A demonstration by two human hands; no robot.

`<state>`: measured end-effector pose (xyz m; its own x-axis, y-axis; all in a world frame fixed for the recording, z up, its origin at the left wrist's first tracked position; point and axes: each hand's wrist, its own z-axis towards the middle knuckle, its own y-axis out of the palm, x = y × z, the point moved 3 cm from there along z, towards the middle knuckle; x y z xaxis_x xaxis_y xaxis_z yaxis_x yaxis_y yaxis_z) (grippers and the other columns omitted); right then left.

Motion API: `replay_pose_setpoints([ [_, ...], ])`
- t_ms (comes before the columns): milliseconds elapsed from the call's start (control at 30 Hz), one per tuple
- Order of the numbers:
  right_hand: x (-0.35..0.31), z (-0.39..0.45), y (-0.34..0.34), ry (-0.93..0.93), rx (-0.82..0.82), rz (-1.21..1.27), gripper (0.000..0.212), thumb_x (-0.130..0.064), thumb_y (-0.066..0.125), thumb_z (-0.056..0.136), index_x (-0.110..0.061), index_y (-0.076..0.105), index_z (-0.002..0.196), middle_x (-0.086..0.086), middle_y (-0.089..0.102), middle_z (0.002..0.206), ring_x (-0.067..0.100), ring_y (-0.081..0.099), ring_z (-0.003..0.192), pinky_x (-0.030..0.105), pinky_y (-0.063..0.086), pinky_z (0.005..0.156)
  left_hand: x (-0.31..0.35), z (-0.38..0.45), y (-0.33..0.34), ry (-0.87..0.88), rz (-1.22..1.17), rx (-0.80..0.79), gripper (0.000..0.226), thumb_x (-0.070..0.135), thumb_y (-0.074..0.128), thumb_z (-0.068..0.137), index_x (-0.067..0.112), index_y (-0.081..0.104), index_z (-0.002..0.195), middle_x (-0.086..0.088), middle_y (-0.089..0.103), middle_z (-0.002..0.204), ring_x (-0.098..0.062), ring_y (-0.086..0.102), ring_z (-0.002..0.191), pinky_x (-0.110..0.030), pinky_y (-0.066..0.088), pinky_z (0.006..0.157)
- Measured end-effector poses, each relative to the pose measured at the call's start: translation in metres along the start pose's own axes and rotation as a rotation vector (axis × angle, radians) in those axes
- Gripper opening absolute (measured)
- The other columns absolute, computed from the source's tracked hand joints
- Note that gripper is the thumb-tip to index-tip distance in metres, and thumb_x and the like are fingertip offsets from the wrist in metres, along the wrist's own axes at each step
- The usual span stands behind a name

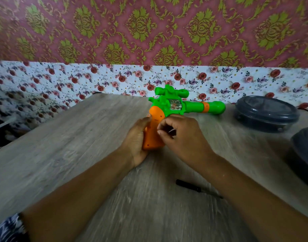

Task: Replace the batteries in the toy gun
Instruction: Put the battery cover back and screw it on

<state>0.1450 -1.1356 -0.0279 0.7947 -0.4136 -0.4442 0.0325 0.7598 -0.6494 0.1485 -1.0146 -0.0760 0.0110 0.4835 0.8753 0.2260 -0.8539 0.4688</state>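
Wooden table (66,145) with a few things on it.
Toy gun (176,109) at centre; screwdriver (193,187) at five o'clock; two dark containers (266,113) at three o'clock.

Green plastic toy gun (181,106) with orange grip lying on grey wood-grain table (80,137), grip held by left hand (137,142); right hand (181,137) curled against grip; black-handled screwdriver (197,188) nearby, apart.

Glossy plastic toy gun (176,109) on matt wood-grain table (80,145).
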Motion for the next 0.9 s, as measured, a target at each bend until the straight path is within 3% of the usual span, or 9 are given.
replay_pose_setpoints([
  [233, -0.003, 0.006, 0.014, -0.098, 0.118, -0.146, 0.023, -0.026, 0.045, 0.081, -0.012, 0.063, 0.08, 0.005, 0.063, 0.082, 0.024, 0.061, 0.075, 0.04, 0.053, 0.063, -0.003, 0.006, 0.001, -0.019, -0.037, -0.081, 0.021, 0.031, 0.051, 0.089, 0.017, 0.052, 0.105, -0.006, 0.063, 0.079, -0.015, 0.065, 0.063, -0.024, 0.053, 0.057],
  [533, -0.012, 0.004, 0.013, -0.199, 0.147, -0.312, 0.02, -0.02, 0.048, 0.081, -0.01, 0.065, 0.081, 0.008, 0.063, 0.079, 0.028, 0.062, 0.073, 0.036, 0.053, 0.059, -0.009, 0.007, 0.002, 0.061, -0.013, -0.126, 0.024, 0.028, 0.053, 0.086, 0.014, 0.054, 0.105, -0.011, 0.06, 0.091, -0.023, 0.059, 0.087, -0.035, 0.048, 0.077],
  [733, -0.01, -0.001, 0.013, -0.227, 0.137, -0.31, 0.018, -0.018, 0.049, 0.082, -0.009, 0.065, 0.083, 0.007, 0.064, 0.081, 0.026, 0.061, 0.074, 0.034, 0.047, 0.065, -0.008, 0.007, 0.001, 0.088, -0.032, -0.123, 0.022, 0.028, 0.054, 0.087, 0.016, 0.056, 0.106, -0.011, 0.06, 0.091, -0.023, 0.058, 0.086, -0.034, 0.048, 0.076],
  [900, -0.009, -0.004, 0.014, -0.253, 0.149, -0.36, 0.02, -0.018, 0.049, 0.082, -0.01, 0.066, 0.087, 0.006, 0.066, 0.087, 0.028, 0.062, 0.076, 0.035, 0.051, 0.062, -0.009, 0.007, 0.002, 0.093, -0.054, -0.12, 0.019, 0.027, 0.054, 0.088, 0.017, 0.055, 0.104, -0.01, 0.059, 0.086, -0.023, 0.056, 0.084, -0.033, 0.047, 0.073],
])
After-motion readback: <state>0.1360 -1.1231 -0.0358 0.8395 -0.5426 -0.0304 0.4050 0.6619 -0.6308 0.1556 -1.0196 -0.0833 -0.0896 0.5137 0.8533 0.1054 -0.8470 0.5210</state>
